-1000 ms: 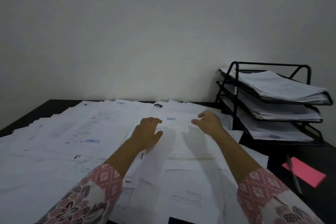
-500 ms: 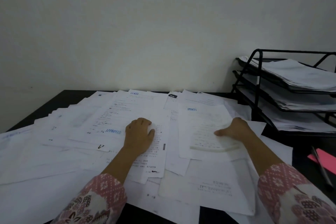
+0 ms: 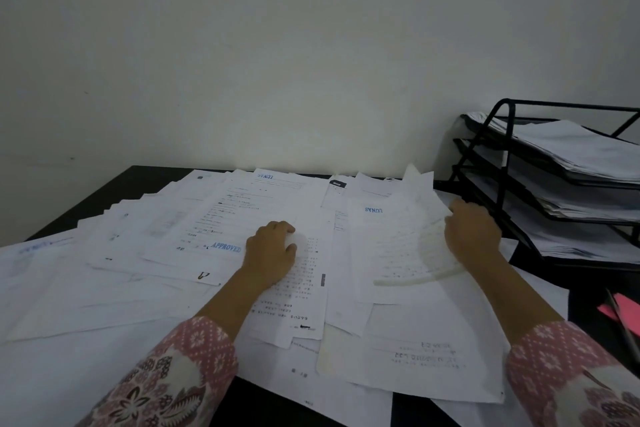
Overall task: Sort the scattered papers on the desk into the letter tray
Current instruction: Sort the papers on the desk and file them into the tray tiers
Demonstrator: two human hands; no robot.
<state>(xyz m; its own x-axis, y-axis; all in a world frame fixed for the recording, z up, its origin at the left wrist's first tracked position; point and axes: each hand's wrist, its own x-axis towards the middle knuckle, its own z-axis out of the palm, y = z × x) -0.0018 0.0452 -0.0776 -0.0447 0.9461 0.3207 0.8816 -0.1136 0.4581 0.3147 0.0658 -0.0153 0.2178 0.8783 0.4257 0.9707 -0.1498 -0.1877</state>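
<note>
White printed papers [image 3: 138, 288] are spread in overlapping layers across the dark desk [image 3: 145, 180]; blue "APPROVED" and "LUNAS" stamps are seen on some. One sheet [image 3: 408, 236] at the right is lifted and curled at its far edge, pinched by the right hand [image 3: 472, 236]. The black wire tray [image 3: 506, 156], three-tiered, is set at the desk's right; a stack of papers is held in each tier.

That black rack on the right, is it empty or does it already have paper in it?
Already holding paper. Each of the three tiers of the letter tray carries a stack of white sheets.
</note>
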